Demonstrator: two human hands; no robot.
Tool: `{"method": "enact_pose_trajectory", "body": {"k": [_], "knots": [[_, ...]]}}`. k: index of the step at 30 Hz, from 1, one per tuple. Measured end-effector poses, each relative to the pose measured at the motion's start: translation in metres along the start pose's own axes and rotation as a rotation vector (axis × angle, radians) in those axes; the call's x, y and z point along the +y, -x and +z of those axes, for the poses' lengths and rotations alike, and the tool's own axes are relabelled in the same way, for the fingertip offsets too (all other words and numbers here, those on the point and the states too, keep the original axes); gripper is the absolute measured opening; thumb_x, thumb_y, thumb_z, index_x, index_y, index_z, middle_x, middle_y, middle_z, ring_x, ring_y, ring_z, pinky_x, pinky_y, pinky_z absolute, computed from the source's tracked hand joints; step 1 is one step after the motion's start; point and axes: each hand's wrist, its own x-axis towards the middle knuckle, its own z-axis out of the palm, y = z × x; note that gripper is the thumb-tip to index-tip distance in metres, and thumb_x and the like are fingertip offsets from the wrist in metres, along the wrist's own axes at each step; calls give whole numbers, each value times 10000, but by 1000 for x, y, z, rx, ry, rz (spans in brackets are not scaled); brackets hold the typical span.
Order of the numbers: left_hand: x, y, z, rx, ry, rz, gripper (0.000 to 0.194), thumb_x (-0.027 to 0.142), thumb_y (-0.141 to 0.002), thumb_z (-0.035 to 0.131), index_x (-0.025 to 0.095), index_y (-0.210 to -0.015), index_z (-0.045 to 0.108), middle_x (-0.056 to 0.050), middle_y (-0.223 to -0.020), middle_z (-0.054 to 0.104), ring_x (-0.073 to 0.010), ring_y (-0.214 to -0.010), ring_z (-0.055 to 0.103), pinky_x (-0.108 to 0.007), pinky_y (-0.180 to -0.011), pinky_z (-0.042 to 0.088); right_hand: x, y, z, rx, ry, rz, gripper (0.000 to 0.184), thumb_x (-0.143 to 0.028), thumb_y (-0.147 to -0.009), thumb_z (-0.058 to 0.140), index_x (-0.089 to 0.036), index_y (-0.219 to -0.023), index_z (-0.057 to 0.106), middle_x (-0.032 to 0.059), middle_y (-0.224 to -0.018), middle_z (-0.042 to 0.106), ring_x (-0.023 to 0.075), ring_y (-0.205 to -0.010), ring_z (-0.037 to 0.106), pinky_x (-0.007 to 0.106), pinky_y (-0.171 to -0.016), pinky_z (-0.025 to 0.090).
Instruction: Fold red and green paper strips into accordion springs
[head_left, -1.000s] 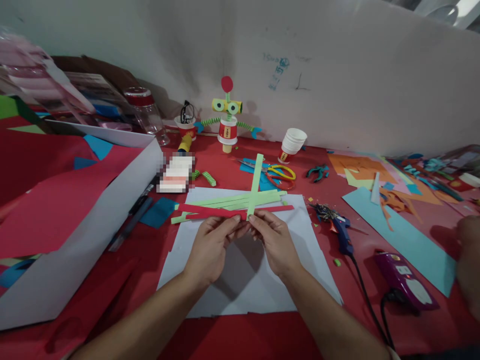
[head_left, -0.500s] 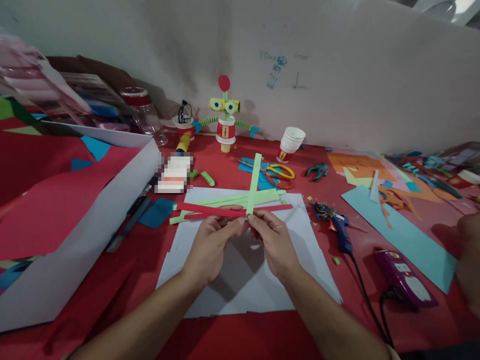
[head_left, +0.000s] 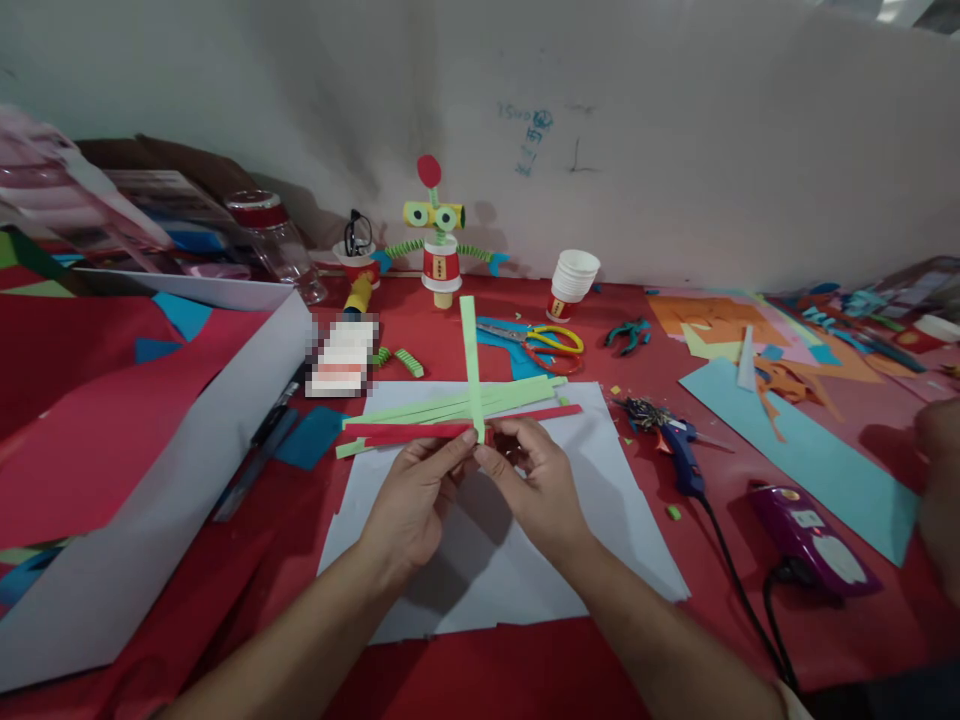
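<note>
Above the white paper (head_left: 495, 560), my left hand (head_left: 412, 490) and my right hand (head_left: 532, 480) meet, fingertips pinched close together. Between them a light green paper strip (head_left: 471, 360) stands almost upright, crossing a red paper strip (head_left: 409, 431) that points out to the left. Both strips join at my fingertips, where a small folded bit shows; its exact shape is partly hidden by the fingers. Behind my hands, several loose green strips (head_left: 525, 393) and another red strip (head_left: 559, 411) lie across the top of the paper.
A paper-cup figure (head_left: 441, 262) stands by the wall, with stacked paper cups (head_left: 574, 278) to its right. Scissors (head_left: 555, 340), pliers (head_left: 628, 336) and a corded glue gun (head_left: 679, 455) lie rightward. At left sits a white box (head_left: 202, 480). Someone else's hand (head_left: 937, 450) is at the right edge.
The green strip has swung from leaning right to leaning slightly left. The red strip in my hands has moved left, and my right fingers have shifted at the join. The camera view has turned slightly.
</note>
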Motion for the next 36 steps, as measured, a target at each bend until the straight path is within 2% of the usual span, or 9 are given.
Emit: {"method": "enact_pose_trajectory", "body": {"k": [3, 8, 12, 15, 18, 22, 29, 34, 36], "knots": [[0, 1, 2, 18, 29, -16, 208, 226, -573, 816, 185, -749, 713, -3, -739, 722, -137, -727, 653, -248, -711, 493, -2, 2, 2, -5, -4, -24, 215, -283, -804, 616, -219, -1008, 642, 50, -928, 612, 153, -752, 582, 272, -662, 498], [-2, 3, 4, 81, 46, -47, 227, 202, -548, 826, 177, -744, 713, -6, -749, 722, -133, -750, 646, -241, -748, 484, -1, 4, 2, 33, 27, -42, 208, -262, -803, 610, -204, -1000, 638, 53, -900, 606, 157, -745, 582, 281, -676, 501], [-5, 5, 4, 84, -7, -22, 197, 241, -562, 821, 170, -715, 719, -11, -697, 715, -133, -712, 637, -241, -728, 477, 2, 5, 3, 40, -1, 33, 179, -260, -819, 579, -209, -984, 630, 47, -882, 624, 158, -755, 585, 273, -675, 499], [-8, 7, 5, 73, -34, 9, 166, 254, -588, 806, 176, -710, 725, -15, -696, 717, -150, -760, 643, -243, -754, 469, 3, 5, 4, 37, -48, 92, 159, -258, -816, 568, -205, -955, 625, 29, -813, 626, 137, -667, 576, 253, -609, 489], [-11, 9, 7, 55, -32, 51, 139, 241, -619, 786, 186, -731, 726, -5, -731, 721, -153, -774, 642, -258, -778, 463, 2, 4, 5, 51, -67, 133, 85, -254, -802, 564, -195, -839, 613, -3, -689, 590, 119, -568, 551, 240, -543, 470], [-16, 11, 9, 67, -25, 93, 93, 229, -637, 774, 189, -694, 714, 19, -676, 695, -124, -681, 612, -236, -704, 459, 1, 4, 6, 65, -128, 175, 54, -249, -777, 579, -195, -773, 577, -30, -625, 560, 106, -502, 538, 224, -477, 462], [-15, 9, 8, 90, 21, 30, 138, 284, -615, 791, 184, -650, 703, 29, -591, 647, -109, -607, 569, -226, -628, 438, -1, 3, 7, 26, -216, 179, 71, -262, -780, 612, -197, -805, 602, -26, -641, 583, 109, -547, 563, 225, -522, 490], [-16, 9, 7, 29, 16, 68, 120, 267, -657, 763, 173, -633, 691, 29, -575, 613, -108, -608, 549, -232, -640, 433, -1, 1, 6, 40, -253, 212, 131, -276, -784, 624, -186, -879, 618, -34, -632, 564, 97, -525, 552, 214, -500, 486], [-17, 9, 6, 47, 14, 54, 117, 260, -662, 759, 164, -645, 694, 25, -579, 606, -103, -609, 538, -227, -633, 427, 2, -1, 6, 53, -282, 243, 132, -275, -792, 612, -179, -883, 621, -37, -610, 567, 96, -518, 554, 209, -488, 483]]}}
